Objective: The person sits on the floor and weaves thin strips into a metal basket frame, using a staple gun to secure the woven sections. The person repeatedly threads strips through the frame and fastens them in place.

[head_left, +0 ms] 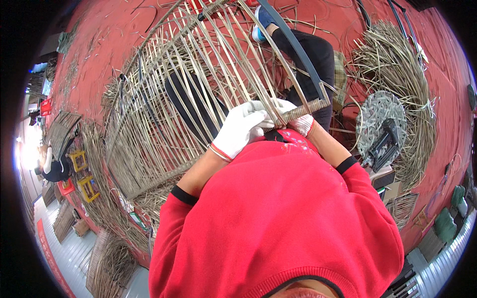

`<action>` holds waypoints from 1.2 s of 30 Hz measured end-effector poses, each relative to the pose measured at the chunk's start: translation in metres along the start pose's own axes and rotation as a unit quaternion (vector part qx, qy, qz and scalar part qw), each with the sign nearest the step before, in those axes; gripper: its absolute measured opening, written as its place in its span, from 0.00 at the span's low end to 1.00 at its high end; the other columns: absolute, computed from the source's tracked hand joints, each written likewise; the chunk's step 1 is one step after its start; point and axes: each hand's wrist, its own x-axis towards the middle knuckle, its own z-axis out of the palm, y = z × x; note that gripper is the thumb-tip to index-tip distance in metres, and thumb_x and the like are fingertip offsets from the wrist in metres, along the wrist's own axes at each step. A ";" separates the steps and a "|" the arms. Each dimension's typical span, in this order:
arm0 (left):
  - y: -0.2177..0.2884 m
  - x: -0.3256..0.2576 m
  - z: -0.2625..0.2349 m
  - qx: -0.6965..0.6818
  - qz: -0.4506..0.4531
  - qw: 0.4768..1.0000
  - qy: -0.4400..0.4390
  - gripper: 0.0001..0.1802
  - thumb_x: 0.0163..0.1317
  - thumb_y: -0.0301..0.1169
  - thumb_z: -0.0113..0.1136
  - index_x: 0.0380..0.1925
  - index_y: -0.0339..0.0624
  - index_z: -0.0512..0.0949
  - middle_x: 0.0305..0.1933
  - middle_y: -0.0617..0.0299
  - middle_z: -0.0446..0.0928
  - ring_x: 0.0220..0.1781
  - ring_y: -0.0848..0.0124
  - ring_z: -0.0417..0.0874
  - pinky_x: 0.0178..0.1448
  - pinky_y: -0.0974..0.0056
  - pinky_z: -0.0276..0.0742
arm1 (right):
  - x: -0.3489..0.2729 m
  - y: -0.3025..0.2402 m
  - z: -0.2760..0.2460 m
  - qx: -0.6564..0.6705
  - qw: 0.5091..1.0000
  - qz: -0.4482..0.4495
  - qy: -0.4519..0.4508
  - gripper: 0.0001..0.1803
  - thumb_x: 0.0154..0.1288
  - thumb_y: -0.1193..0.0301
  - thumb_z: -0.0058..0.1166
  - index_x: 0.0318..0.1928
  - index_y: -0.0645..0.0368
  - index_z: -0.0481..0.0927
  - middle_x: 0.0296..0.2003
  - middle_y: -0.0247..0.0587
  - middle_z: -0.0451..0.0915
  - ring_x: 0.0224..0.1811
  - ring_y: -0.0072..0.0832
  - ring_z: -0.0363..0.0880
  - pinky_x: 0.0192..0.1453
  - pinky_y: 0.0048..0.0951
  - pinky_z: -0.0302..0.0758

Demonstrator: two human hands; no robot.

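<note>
While red floor point(94, 54) opens ahead-left | strip bundle point(420, 119) hems the right | woven frame point(144, 134) lies over the legs point(318, 54) | left hand point(237, 130) pinches strips point(271, 107) at near edge | right hand point(302, 125) partly hidden, grip unclear

The person is wearing a red knit sweater point(278, 213) whose ribbed neckline point(298, 271) is ending in a black edge, while its sleeves point(365, 191) are finishing in plain black cuffs point(184, 195) and pale markings point(294, 143) are showing low on its front. White gloves point(231, 136) are covering the left hand point(242, 124) and right hand point(301, 124), their wrist edges point(220, 152) carrying thin reddish and yellowish trim. Black trousers point(320, 52) are reaching toward the ankle, and a blue shoe point(263, 18) is showing white and lighter blue along its sole point(257, 34)
</note>
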 end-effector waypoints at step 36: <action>0.035 0.045 -0.032 0.080 0.075 0.990 0.084 0.15 0.75 0.37 0.57 0.53 0.38 0.78 0.41 0.59 0.86 0.36 0.73 0.87 0.40 0.69 0.82 | -0.034 -0.019 0.001 -0.022 0.991 -0.035 0.128 0.12 0.72 0.65 0.62 0.47 0.58 0.77 0.38 0.33 0.82 0.36 0.22 0.82 0.39 0.25 0.79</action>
